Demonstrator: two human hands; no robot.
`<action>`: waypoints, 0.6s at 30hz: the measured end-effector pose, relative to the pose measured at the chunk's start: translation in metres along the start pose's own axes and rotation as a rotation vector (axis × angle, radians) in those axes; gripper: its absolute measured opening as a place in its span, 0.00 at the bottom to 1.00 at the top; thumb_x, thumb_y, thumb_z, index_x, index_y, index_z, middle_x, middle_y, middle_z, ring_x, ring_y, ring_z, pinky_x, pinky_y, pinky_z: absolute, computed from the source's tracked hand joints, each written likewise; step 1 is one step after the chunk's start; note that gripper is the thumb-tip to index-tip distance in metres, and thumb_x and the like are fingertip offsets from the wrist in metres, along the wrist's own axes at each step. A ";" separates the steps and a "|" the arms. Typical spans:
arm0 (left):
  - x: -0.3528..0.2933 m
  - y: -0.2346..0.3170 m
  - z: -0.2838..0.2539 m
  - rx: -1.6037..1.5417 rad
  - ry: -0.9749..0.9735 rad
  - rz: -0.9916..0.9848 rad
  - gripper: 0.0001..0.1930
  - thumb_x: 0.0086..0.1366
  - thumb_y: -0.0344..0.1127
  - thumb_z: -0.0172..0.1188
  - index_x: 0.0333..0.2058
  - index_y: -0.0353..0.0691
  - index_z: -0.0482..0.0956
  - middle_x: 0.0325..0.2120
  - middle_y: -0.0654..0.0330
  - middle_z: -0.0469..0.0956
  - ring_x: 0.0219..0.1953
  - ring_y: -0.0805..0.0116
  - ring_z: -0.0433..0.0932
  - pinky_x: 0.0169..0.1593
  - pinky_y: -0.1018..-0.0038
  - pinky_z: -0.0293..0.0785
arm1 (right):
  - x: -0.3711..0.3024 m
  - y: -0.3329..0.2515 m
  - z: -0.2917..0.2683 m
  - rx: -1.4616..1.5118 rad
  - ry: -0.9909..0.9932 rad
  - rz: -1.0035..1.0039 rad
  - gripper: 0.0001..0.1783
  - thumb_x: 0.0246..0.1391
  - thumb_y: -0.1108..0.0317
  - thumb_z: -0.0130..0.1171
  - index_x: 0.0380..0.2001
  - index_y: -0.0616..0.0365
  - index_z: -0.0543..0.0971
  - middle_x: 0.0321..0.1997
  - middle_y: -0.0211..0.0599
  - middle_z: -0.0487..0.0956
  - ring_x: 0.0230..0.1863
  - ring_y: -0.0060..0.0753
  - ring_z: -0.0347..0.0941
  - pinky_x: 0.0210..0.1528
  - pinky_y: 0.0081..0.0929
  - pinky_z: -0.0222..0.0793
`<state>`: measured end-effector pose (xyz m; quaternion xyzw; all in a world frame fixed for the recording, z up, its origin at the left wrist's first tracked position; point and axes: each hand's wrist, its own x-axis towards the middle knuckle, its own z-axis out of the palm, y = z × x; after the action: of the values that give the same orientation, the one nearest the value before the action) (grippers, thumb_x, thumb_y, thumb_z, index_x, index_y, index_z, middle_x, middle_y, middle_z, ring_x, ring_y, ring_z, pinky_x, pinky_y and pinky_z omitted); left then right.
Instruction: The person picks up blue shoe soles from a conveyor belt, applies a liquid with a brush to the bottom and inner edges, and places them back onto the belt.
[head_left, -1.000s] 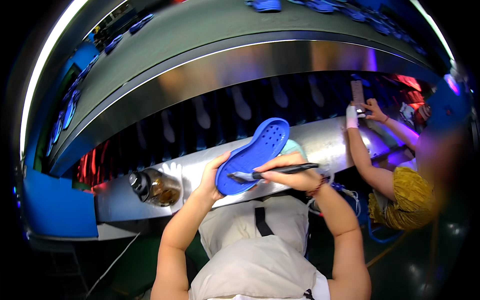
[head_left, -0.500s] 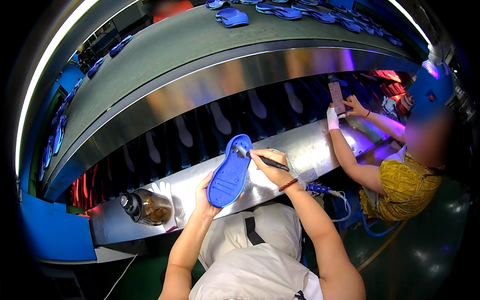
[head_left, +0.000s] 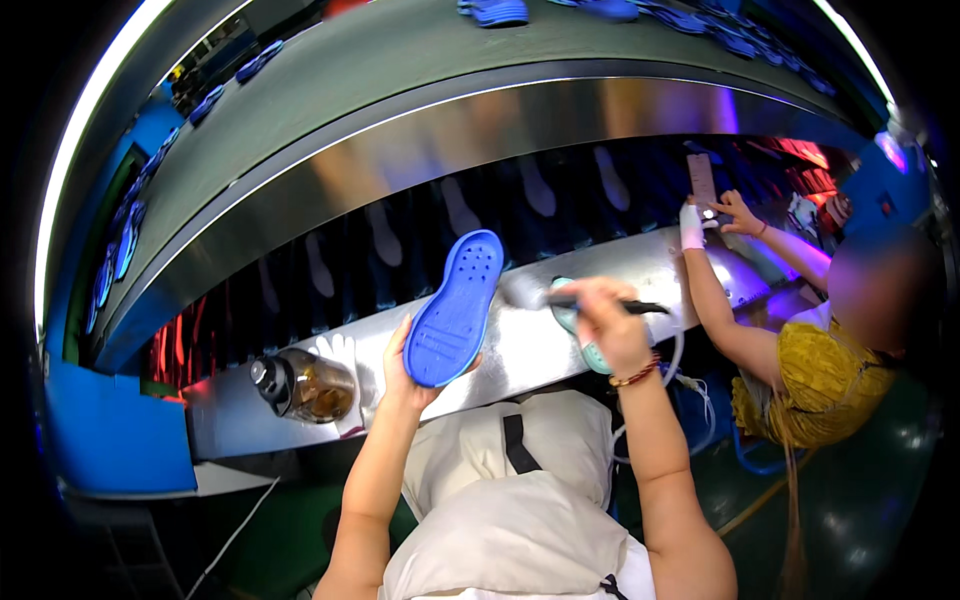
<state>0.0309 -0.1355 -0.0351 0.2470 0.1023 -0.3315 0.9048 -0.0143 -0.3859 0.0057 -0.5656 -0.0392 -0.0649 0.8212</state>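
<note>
A blue shoe sole (head_left: 455, 315) with small holes near its far end is tilted up in front of me. My left hand (head_left: 403, 378) grips it around its near, left edge. Off to the right, my right hand (head_left: 612, 325) is closed on a black-handled brush (head_left: 560, 299), whose bristle end is smeared by motion and points left, apart from the sole. Beneath that hand, a mint-green shoe sole (head_left: 597, 358) lies on the metal ledge (head_left: 530, 345), partly covered by the hand.
A dark-capped bottle (head_left: 318, 387) and a white glove (head_left: 345, 352) lie left on the ledge. Beyond runs a green conveyor belt (head_left: 400, 65) carrying blue footwear (head_left: 497, 12), above a row of dark slots with pale sole shapes. At right, a seated person in yellow holds a phone (head_left: 702, 178).
The brush has left the blue sole and moved right with my right hand, over the mint-green sole. The blue sole has tilted slightly rightward in my left hand. The whole view has shifted a little.
</note>
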 end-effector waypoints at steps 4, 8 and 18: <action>-0.013 -0.001 -0.014 0.028 0.025 -0.069 0.28 0.60 0.52 0.40 0.53 0.38 0.60 0.50 0.48 0.65 0.48 0.50 0.69 0.47 0.46 0.65 | -0.004 0.007 -0.036 0.262 0.512 -0.049 0.11 0.56 0.67 0.47 0.36 0.62 0.75 0.34 0.31 0.75 0.17 0.12 0.61 0.19 0.09 0.56; -0.048 0.026 -0.007 0.339 -0.172 -0.003 0.29 0.60 0.48 0.44 0.54 0.33 0.59 0.49 0.49 0.66 0.50 0.56 0.68 0.50 0.57 0.66 | -0.021 0.016 -0.055 0.278 0.595 0.002 0.13 0.55 0.64 0.49 0.38 0.62 0.73 0.32 0.30 0.74 0.15 0.13 0.60 0.17 0.09 0.53; -0.081 0.232 0.085 0.167 -0.465 0.740 0.29 0.62 0.49 0.31 0.55 0.33 0.55 0.53 0.43 0.59 0.54 0.42 0.60 0.52 0.43 0.57 | -0.017 0.040 -0.060 0.292 0.532 0.077 0.14 0.55 0.62 0.48 0.37 0.63 0.72 0.31 0.33 0.74 0.14 0.14 0.62 0.14 0.10 0.54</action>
<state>0.1220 0.0174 0.1541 0.2581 -0.2262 -0.0392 0.9384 -0.0255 -0.4264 -0.0550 -0.4059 0.1897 -0.1732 0.8771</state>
